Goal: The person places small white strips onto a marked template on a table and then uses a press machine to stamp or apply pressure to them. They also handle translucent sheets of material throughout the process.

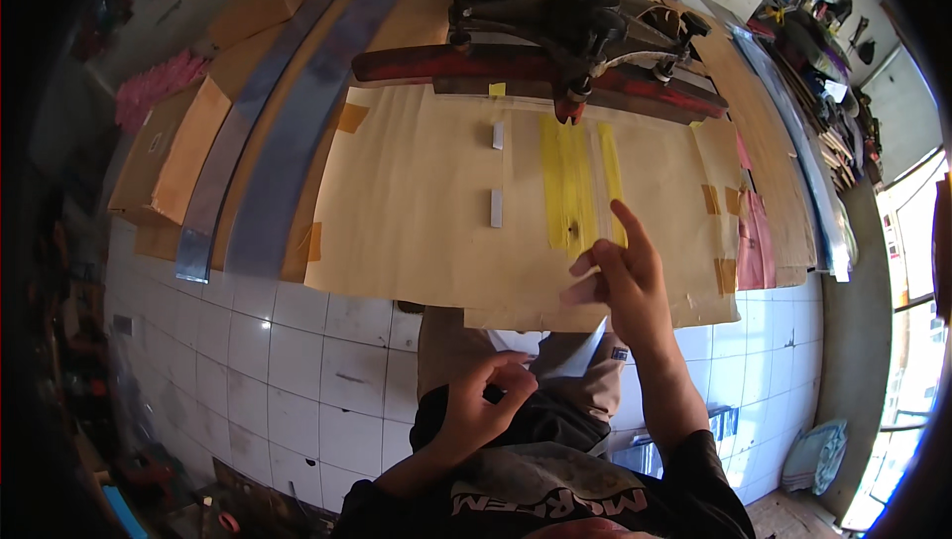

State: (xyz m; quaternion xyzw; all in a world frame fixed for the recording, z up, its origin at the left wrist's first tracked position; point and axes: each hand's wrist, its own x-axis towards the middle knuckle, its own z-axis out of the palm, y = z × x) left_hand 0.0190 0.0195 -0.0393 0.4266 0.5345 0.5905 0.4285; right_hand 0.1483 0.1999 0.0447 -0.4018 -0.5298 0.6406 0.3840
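My left hand (pixel 486 399) is low, in front of my lap, with thumb and fingers curled into a pinch. At its fingertips is a thin see-through plastic sheet (pixel 578 359), tilted, with a pointed corner up toward my right wrist. My right hand (pixel 631 286) hovers over the near edge of the brown paper-covered board (pixel 416 212). Its index finger points forward and the other fingers are loosely bent and apart, with nothing seen in them. Ahead of it, yellow tape strips (pixel 568 177) run along the board. Two small pale strips (pixel 496 208) lie left of the tape.
A machine with a red-edged bar (pixel 416 64) spans the board's far side. Long bluish plastic sheets (pixel 307 113) and a cardboard box (pixel 178 152) sit at left. More long sheets (pixel 793 162) and pink material (pixel 756 241) are at right. White tiles (pixel 293 351) cover the floor below.
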